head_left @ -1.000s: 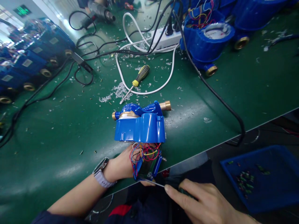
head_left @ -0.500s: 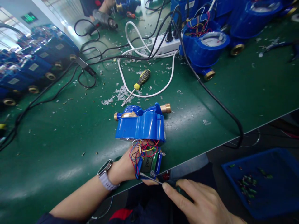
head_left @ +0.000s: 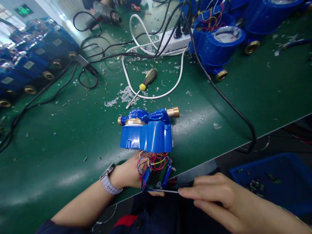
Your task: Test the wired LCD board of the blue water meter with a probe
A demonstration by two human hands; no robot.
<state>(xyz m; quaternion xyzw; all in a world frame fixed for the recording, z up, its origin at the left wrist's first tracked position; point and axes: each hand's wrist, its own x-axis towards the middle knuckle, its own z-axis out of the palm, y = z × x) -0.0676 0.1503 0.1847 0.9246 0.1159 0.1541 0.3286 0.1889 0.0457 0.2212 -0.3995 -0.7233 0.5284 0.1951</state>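
A blue water meter [head_left: 148, 138] with brass threaded ends lies tipped over near the table's front edge. Thin coloured wires [head_left: 156, 161] run from its underside to a circuit board [head_left: 156, 177] in a blue frame. My left hand [head_left: 130, 170], with a watch on the wrist, is closed around that board from behind and below; most of its fingers are hidden. In my right hand [head_left: 219, 193] is a screwdriver [head_left: 170, 191], its thin metal shaft reaching left across the board's near edge. My fingers cover the handle.
A yellow-and-black screwdriver [head_left: 149, 78] lies beyond the meter, inside a white cable loop [head_left: 181, 71]. More meters stand at right [head_left: 214, 48] and left [head_left: 41, 61]. A power strip [head_left: 173, 40], heat gun [head_left: 107, 13] and black cables lie behind. A blue tray [head_left: 280, 195] with small parts sits lower right.
My right hand has moved up and right, and the screwdriver shaft now lies nearly level along the board's near edge. The meter and board have tilted slightly, and the view has shifted a little.
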